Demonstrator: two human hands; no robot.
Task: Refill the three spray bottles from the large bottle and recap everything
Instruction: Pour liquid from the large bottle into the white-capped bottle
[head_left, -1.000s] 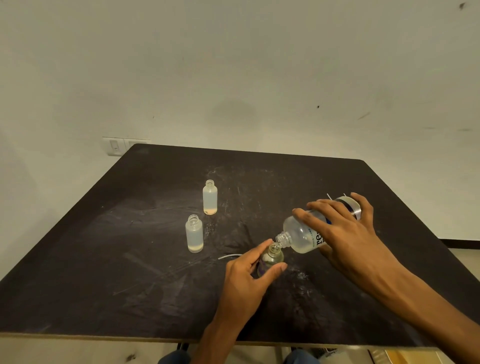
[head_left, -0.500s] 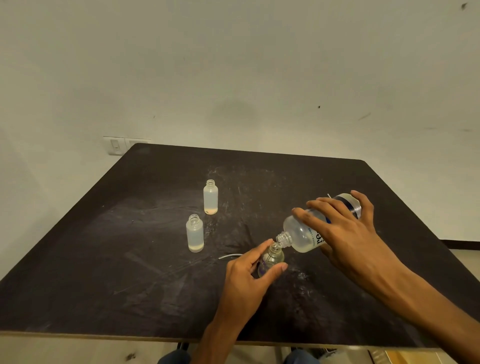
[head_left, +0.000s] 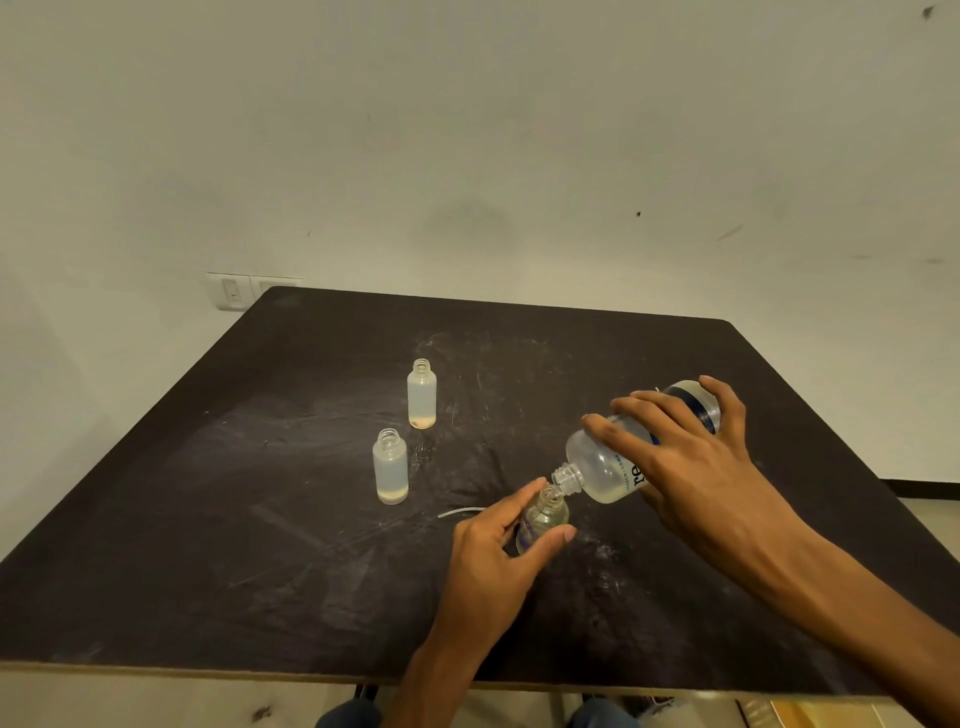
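1. Head view: a dark scuffed table (head_left: 218, 519) fills the lower frame, against a pale wall (head_left: 467, 130) with a switch plate (head_left: 234, 292) at middle left.
2. Two uncapped spray bottles (head_left: 421, 394) (head_left: 390, 466) stand left of centre, near each other.
3. Left hand (head_left: 493, 556) clasps the third small bottle (head_left: 543, 519), lower centre.
4. Right hand (head_left: 685, 462) grasps the large bottle (head_left: 605, 470), tipped, its mouth at the small bottle's neck.

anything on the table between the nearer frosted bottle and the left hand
Yes. In the head view a thin white strip, maybe a spray tube, lies on the table between the nearer frosted bottle and the left hand.
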